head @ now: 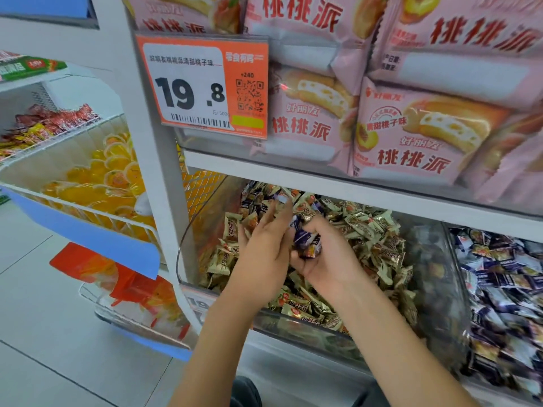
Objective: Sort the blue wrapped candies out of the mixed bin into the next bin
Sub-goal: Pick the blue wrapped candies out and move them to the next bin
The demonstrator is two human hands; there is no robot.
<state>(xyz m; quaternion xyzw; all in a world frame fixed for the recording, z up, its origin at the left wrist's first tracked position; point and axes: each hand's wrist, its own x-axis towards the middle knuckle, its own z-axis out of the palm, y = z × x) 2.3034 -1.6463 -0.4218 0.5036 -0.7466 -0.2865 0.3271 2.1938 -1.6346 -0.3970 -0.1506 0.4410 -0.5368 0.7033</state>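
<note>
Head view, frame centre: right hand [318,259] cupping several blue wrapped candies [305,240], left hand [264,245] fingers straight, empty, over mixed bin [188,230]; risk: overfilled loose handful spilling back before reaching next bin [458,289].

Pink pie packets [405,133], orange price tag [202,83]

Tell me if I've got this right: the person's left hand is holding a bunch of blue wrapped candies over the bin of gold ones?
Not quite. The head view shows the right hand gripping the blue wrapped candies; the left hand holds none, fingers straight beside them. Both are over the bin of gold candies, as you said.
</note>
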